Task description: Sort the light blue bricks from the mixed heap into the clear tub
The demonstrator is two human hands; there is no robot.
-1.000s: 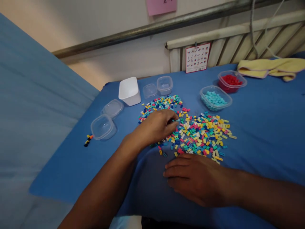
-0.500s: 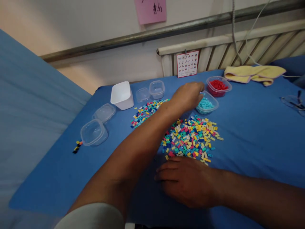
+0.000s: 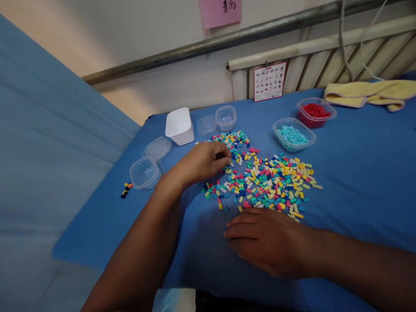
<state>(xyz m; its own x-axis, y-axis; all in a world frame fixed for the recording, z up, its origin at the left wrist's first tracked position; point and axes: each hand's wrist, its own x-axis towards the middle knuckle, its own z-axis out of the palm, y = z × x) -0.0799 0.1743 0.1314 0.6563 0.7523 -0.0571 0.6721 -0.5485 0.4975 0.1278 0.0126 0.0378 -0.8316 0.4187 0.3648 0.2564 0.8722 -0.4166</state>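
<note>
My left hand [image 3: 206,161] is over the left part of the spread of small toy bricks [image 3: 264,184]. Its fingers curl in toward the thumb low among the bricks, and whatever lies between the tips is hidden. Palm down on the blue cloth, my right hand [image 3: 273,242] rests at the near edge of the bricks, fingers stretched out and holding nothing. The bricks are yellow, pink, green, white and blue. Behind them, a clear tub holds light blue bricks [image 3: 293,135]. Another clear tub beside it is filled with red bricks [image 3: 314,111].
A white container [image 3: 180,126] stands at the back left. Near it are an open clear tub [image 3: 226,117], a larger clear tub [image 3: 144,172] and clear lids [image 3: 158,148]. A few joined bricks [image 3: 126,190] lie far left. A yellow cloth [image 3: 364,93] and picture card [image 3: 269,81] are behind.
My left hand has moved left and nearer, from the light blue bricks' tub down to the loose bricks. My right hand stays flat by the bricks. The view has shifted slightly.
</note>
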